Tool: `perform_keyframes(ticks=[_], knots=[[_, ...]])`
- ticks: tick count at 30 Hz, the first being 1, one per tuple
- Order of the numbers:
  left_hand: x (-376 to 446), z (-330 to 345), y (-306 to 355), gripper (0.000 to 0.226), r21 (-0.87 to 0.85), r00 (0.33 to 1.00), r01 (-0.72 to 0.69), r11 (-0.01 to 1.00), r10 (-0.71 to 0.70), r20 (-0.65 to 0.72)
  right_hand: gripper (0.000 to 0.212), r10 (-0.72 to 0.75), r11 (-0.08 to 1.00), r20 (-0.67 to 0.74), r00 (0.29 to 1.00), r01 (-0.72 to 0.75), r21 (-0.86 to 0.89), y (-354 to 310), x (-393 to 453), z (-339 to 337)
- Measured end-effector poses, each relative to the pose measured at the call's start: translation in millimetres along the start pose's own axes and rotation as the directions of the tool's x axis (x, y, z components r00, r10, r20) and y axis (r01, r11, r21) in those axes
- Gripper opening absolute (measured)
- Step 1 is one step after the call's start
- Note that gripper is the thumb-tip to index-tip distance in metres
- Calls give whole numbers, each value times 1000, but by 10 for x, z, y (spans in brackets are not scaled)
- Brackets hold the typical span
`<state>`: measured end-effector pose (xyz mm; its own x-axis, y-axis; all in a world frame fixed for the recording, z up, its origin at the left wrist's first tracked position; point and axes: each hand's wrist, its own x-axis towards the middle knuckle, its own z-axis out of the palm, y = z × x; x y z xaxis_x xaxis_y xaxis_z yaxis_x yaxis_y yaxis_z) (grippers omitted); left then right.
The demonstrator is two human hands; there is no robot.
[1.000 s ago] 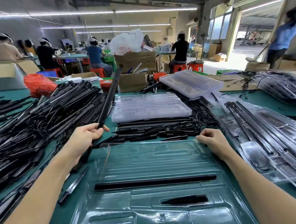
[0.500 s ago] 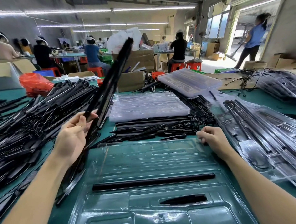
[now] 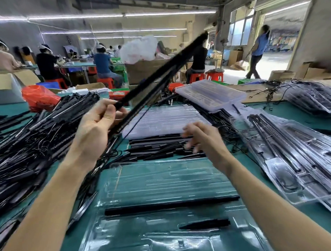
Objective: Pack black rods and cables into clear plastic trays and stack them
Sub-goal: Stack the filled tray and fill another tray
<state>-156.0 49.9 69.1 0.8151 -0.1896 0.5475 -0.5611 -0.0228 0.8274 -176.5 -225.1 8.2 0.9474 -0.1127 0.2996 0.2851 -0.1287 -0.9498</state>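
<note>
Black rods (image 3: 155,77), gripped by the left hand (image 3: 93,135), may snag their cable (right hand (image 3: 202,141) open, blurred) above the tray (image 3: 125,183).

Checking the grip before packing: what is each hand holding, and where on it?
Left hand grips the black rod near its lower end; right hand holds nothing.

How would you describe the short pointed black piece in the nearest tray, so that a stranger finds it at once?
Start at the clear tray lying nearest on the green table. A long black rod crosses it. Just below that rod lies the short black piece, alone in its slot and tapering to a point at its left end.
</note>
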Motion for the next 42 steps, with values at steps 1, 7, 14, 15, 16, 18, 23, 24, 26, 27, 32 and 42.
perform_keyframes(ticks=[1, 7, 14, 15, 16, 18, 23, 24, 26, 27, 32, 42], knots=[[-17, 78, -4, 28, 35, 1000, -2, 999, 1, 28, 44, 11, 995, 104, 995, -21, 97, -113, 5, 136], [-192, 264, -104, 31, -74, 949, 180, 981, -153, 274, 46, 39, 927, 65, 997, -61, 369, -518, -9, 686], [-301, -342, -372, 33, 259, 914, 246, 934, -313, 258, 13, -7, 898, -92, 996, 47, 438, -628, -65, 657], [-332, -396, -415, 32, 326, 895, 243, 914, -341, 288, 14, 10, 896, -107, 994, 39, 443, -624, -65, 646], [-367, -441, -458, 22, 364, 862, 259, 895, -384, 331, 15, 30, 893, -117, 993, 26, 448, -614, -60, 629], [-422, -489, -495, 14, 413, 780, 303, 859, -473, 411, 20, 90, 866, -110, 990, -23, 499, -603, -44, 594], [-424, -459, -566, 22, 439, 788, 283, 853, -468, 401, 27, 223, 777, -10, 975, -172, 606, -529, -31, 527], [-408, -437, -573, 21, 409, 805, 300, 862, -459, 376, 25, 234, 783, -14, 972, -180, 596, -509, -30, 509], [-381, -392, -595, 21, 215, 851, 387, 897, -437, 290, 20, 254, 804, -23, 967, -198, 561, -481, -39, 466], [-368, -377, -601, 19, 108, 882, 398, 911, -413, 226, 16, 257, 816, -14, 966, -209, 539, -467, -53, 443], [-360, -401, -613, 13, -203, 918, 375, 905, -331, 218, 8, 214, 851, 100, 972, -235, 469, -355, -126, 403], [-211, -657, -590, 44, 569, 927, 369, 735, -252, -277, 19, 143, 664, 130, 981, -193, 722, -476, -131, 309]])
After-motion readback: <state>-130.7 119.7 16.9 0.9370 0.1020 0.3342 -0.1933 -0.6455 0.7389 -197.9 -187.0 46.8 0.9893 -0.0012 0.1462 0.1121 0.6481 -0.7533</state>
